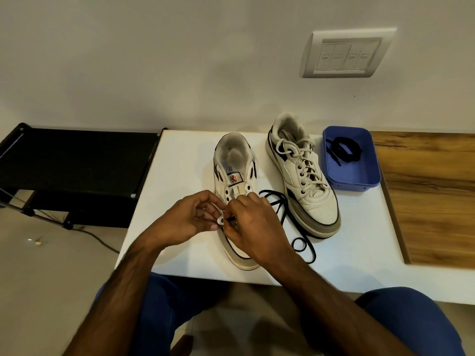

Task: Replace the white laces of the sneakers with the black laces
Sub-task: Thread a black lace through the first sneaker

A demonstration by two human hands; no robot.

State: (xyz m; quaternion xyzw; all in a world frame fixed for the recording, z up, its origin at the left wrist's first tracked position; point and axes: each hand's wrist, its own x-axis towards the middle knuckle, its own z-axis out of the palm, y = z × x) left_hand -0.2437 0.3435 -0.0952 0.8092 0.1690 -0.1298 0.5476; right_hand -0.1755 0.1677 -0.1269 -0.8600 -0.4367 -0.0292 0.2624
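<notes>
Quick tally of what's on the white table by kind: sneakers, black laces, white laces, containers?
Sneakers: 2, one being laced, one with white laces
Black laces: 2, one loose on the table, one in the tub
White laces: 1
Containers: 1, blue tub
Total: 6

Both forearms reach forward, hands meeting close together. Left hand [191, 214] curled, fingertips pinching (thumb underneath). Right hand [253, 224] knuckles-up, fingers curled down, also pinching.

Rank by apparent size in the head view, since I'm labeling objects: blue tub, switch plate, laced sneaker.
1. Laced sneaker, largest.
2. and 3. Switch plate and blue tub look alike; the plate sits farther back, so unranked.
</notes>
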